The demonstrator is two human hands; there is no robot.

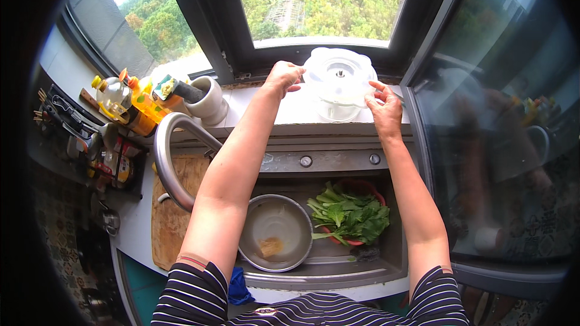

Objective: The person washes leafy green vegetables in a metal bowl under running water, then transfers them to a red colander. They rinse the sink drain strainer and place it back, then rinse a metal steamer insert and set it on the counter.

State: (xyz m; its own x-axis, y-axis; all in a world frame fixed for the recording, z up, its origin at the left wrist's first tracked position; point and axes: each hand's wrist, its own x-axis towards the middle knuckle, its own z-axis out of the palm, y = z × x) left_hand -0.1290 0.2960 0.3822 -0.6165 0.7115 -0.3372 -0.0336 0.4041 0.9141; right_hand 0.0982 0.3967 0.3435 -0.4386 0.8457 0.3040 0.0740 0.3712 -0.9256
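A translucent plastic lid with a wavy rim (338,75) and a small dark metal post at its middle sits over a clear plastic bowl (337,111) on the white windowsill. My left hand (285,78) is at the lid's left edge, fingertips closed on the rim. On the other side, my right hand (385,108) pinches the right edge between thumb and fingers. Both arms stretch out above the sink. Below them, a round metal pan (275,214) holds water and a tan scrubbing pad (270,246). Beside it, leafy greens (353,214) fill a red basket (377,193).
A curved grey faucet (166,163) arches by my left forearm, over a wooden cutting board (166,229). Left on the sill stand a stone mortar (211,105) and bottles (145,99). An opened window pane (495,145) stands at the right. A blue cloth (240,290) hangs at the front edge.
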